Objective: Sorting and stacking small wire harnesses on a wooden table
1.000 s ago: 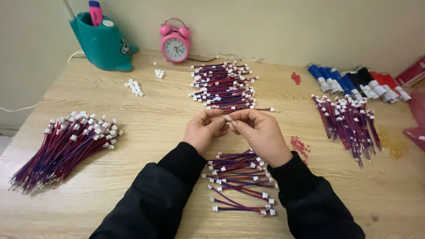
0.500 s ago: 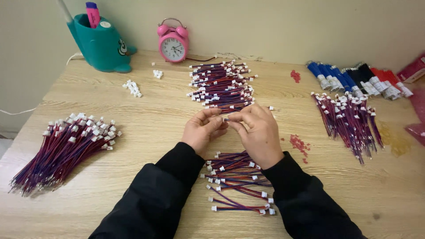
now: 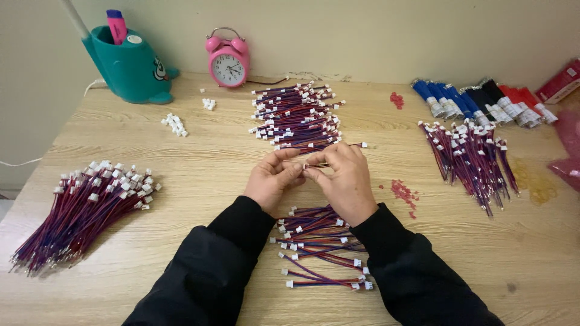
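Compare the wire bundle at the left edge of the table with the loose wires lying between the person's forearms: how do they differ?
The left bundle is much bigger and densely packed; the wires between the forearms are few. The left bundle's wires run parallel on a slant, white connectors gathered at its upper right end; the wires between the forearms lie spread apart, some crossing, with connectors at both sides. Both are red and blue wires with white connectors, and neither is touched by the hands.
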